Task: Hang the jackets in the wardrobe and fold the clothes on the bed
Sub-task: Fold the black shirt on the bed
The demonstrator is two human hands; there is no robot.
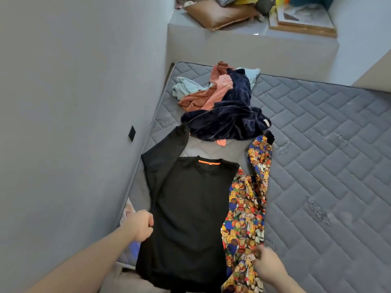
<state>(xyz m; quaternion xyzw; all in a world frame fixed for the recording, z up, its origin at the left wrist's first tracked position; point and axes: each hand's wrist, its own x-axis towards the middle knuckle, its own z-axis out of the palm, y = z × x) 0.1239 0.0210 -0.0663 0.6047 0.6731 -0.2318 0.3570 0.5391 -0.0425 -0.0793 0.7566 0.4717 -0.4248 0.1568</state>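
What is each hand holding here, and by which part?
The left hand grips the black shirt at its left side edge. The right hand pinches the bear-print garment near its lower edge.

Home bedroom. Bare grey quilted mattress (317, 144) tight against plain grey wall (74, 102), black wall switch (132, 133) near bed edge. Loose clothes heap (220, 102) on mattress, beyond fingers. Raised ledge (243, 45) past bed head holds brown cushion (220, 14), framed picture (304, 17), household clutter.
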